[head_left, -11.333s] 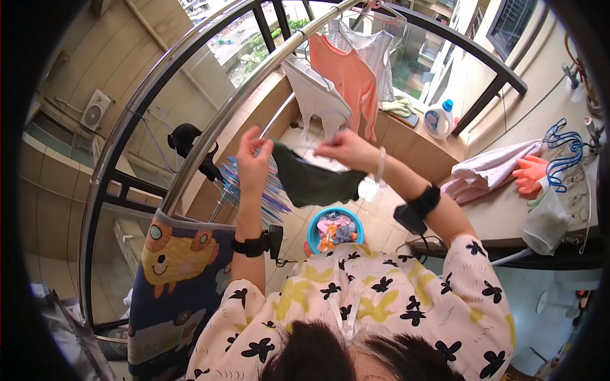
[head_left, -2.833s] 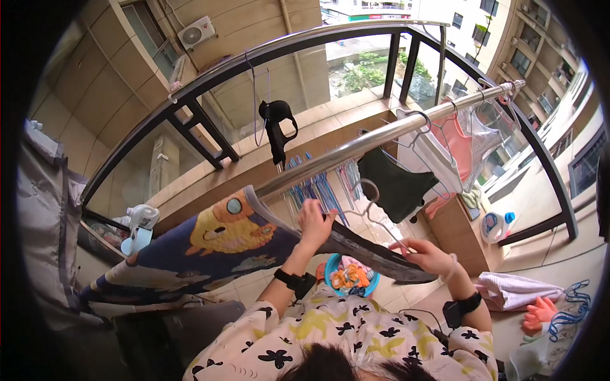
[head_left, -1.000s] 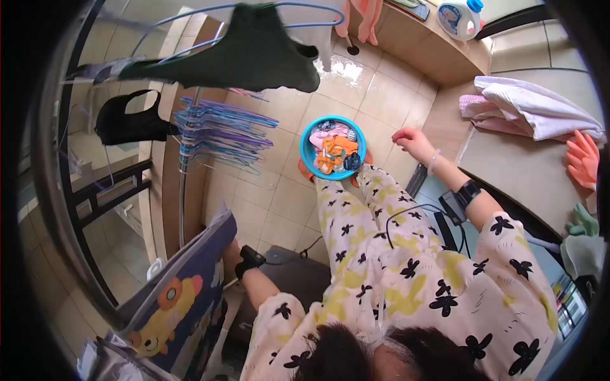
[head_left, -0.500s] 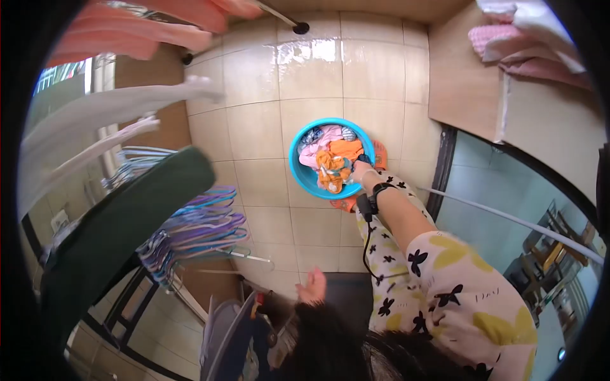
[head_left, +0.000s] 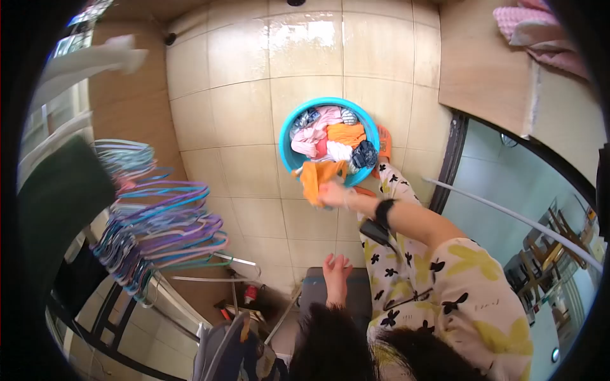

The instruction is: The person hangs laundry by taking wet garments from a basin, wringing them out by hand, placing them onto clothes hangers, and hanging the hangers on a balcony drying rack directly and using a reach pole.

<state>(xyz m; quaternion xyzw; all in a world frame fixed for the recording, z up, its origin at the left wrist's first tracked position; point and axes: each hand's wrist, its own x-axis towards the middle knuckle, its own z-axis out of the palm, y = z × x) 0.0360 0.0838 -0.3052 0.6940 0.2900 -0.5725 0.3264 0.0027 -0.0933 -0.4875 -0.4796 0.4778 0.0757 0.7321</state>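
Note:
My right hand, with a black band at the wrist, is closed on an orange garment at the near left rim of a blue basin. The basin stands on the floor with a heap of clothes inside: a pink garment, a folded orange one, a white piece and a dark bundle. Nearer my body, my left hand is raised with fingers apart and holds nothing.
Many coloured hangers hang on a rack at left, beside a dark green cloth. A white pole slants across the right. Pink cloths hang at upper right. The tiled floor looks wet at the back.
My right hand has lifted the orange garment from the heap and moved it toward me and left. My left hand has shifted right, its fingers spread. The hanging clothes have shifted left in view.

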